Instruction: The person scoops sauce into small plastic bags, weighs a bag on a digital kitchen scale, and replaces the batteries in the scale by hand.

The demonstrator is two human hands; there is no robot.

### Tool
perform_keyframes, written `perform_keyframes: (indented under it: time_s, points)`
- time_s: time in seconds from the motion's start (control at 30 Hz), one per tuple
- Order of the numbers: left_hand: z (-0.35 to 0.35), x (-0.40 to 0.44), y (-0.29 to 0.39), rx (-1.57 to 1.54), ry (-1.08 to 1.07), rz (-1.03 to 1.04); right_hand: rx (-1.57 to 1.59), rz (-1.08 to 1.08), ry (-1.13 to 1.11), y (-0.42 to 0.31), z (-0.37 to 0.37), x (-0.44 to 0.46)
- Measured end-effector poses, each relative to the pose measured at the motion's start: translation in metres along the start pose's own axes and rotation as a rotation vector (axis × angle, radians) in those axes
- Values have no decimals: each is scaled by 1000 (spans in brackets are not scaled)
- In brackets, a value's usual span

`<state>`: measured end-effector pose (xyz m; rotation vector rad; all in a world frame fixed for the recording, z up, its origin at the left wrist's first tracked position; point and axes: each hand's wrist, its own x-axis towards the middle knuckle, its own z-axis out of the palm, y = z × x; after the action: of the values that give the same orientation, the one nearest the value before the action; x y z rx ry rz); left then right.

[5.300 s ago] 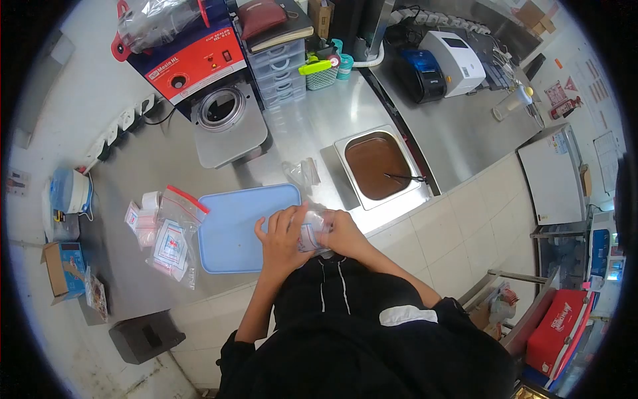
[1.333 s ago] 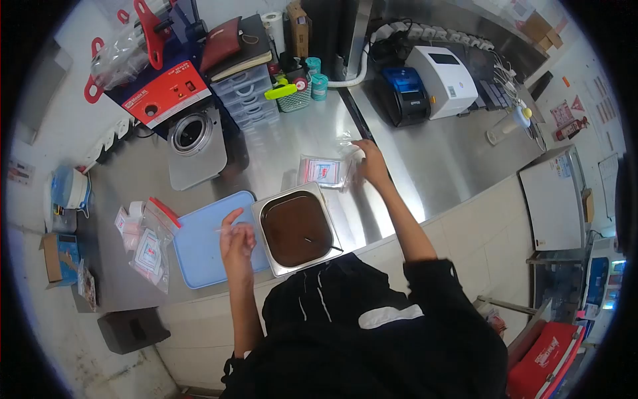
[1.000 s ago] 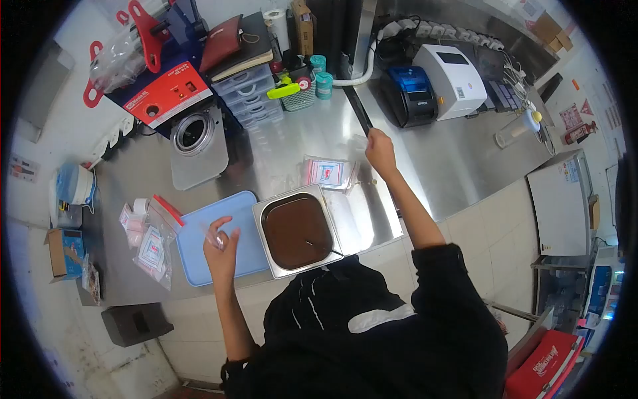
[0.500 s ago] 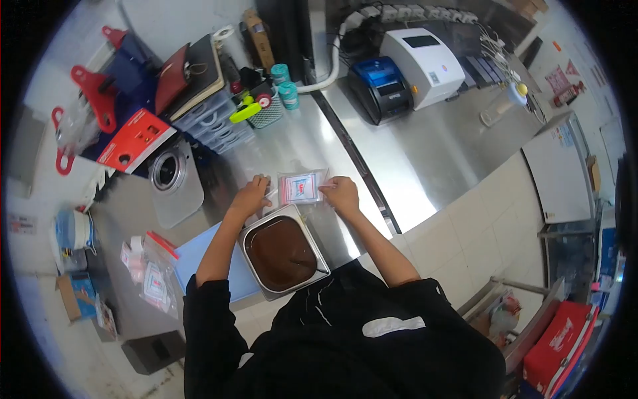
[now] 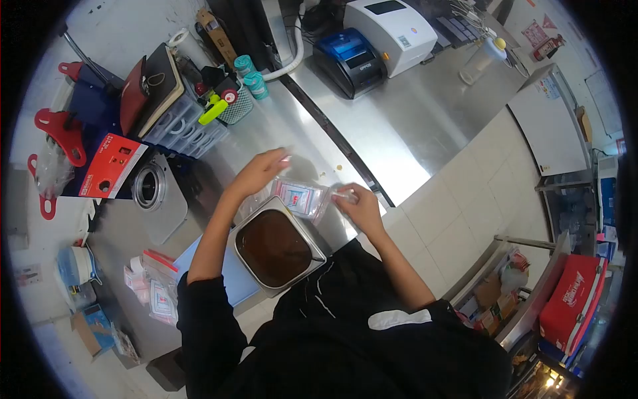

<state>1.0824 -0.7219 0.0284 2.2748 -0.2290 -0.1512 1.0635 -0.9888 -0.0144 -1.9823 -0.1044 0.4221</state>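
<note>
A clear plastic bag (image 5: 298,199) with a red-and-blue printed label lies on the steel counter, just beyond the pan. My right hand (image 5: 361,207) pinches its right end, where the clear plastic bunches up. Over the bag's far left corner is my left hand (image 5: 264,170), fingers stretched out and slightly blurred. A small pale pink patch shows at its fingertips, too smeared to name. Close to my body stands a square metal pan (image 5: 321,258) holding dark brown liquid (image 5: 276,246); the bag's near edge is by its far rim.
A blue board (image 5: 238,282) lies left of the pan, beside more labelled plastic bags (image 5: 161,299). Clear drawers (image 5: 183,130) stand at the back left. Across the counter's dark seam are a black-and-blue printer (image 5: 352,66), a white printer (image 5: 392,33) and a bottle (image 5: 480,61).
My left hand has lifted away from the counter, up and to the right. My right hand has pulled the bag's end slightly right and nearer, tilting the bag. The camera view has shifted.
</note>
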Motion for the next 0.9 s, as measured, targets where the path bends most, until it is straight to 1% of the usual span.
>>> perform_keyframes:
  time_s: [0.07, 0.1, 0.13, 0.17, 0.2, 0.23, 0.27, 0.3, 0.37, 0.4, 0.47, 0.5, 0.53, 0.57, 0.6, 0.67, 0.7, 0.73, 0.77, 0.8, 0.83, 0.87, 0.9]
  points:
    - [13, 13, 14, -101, -250, -8, 17, -32, -4, 2, 6, 6]
    - [18, 18, 13, -102, -251, -2, 39, -68, -13, 2, 8, 6]
    - [22, 23, 10, 84, -357, -98, -59, 123, -105, -5, 4, 1]
    - [25, 25, 7, 273, -459, -196, -58, 121, -102, 3, 8, -4]
    - [24, 22, 1, 276, -458, -195, -211, 32, -90, 21, 15, -9]
    - [17, 16, -9, 320, -370, -243, -365, -60, -79, 41, 23, -9]
    - [10, 9, -21, 364, -281, -292, -339, -52, -266, 63, 29, -5]
    - [4, -3, -39, 366, -279, -296, -337, -55, -269, 62, 31, -11]
    - [-4, -31, -75, 494, -86, -234, -543, -449, 85, 49, 35, -29]
    - [-4, -40, -80, 501, -91, -232, -707, -295, 17, 39, 35, -33]
    - [-3, -54, -84, 397, -44, -353, -716, -249, 8, 34, 34, -34]
    - [-1, -58, -84, 402, -46, -348, -731, -203, -8, 33, 33, -34]
    - [4, -62, -83, 456, -66, -396, -730, -200, -5, 32, 32, -34]
    - [9, -66, -83, 509, -83, -446, -708, -212, 13, 31, 30, -34]
    - [14, -70, -86, 508, -81, -445, -688, -225, 29, 32, 28, -35]
    - [18, -73, -94, 567, -41, -356, -663, -248, 34, 30, 25, -35]
    - [14, -75, -90, 573, -37, -356, -637, -266, 36, 29, 24, -35]
    - [10, -74, -80, 652, -39, -375, -633, -271, 40, 27, 22, -34]
    - [6, -73, -70, 727, -38, -395, -558, -310, 147, 24, 17, -33]
    - [0, -70, -59, 729, -31, -392, -482, -348, 253, 20, 12, -31]
    - [-8, -66, -45, 690, 83, -361, -481, -351, 257, 15, 9, -23]
    - [-15, -62, -30, 647, 193, -329, -278, -442, 207, 10, 5, -10]
    - [-20, -54, -12, 647, 188, -328, -74, -527, 154, 4, 1, -2]
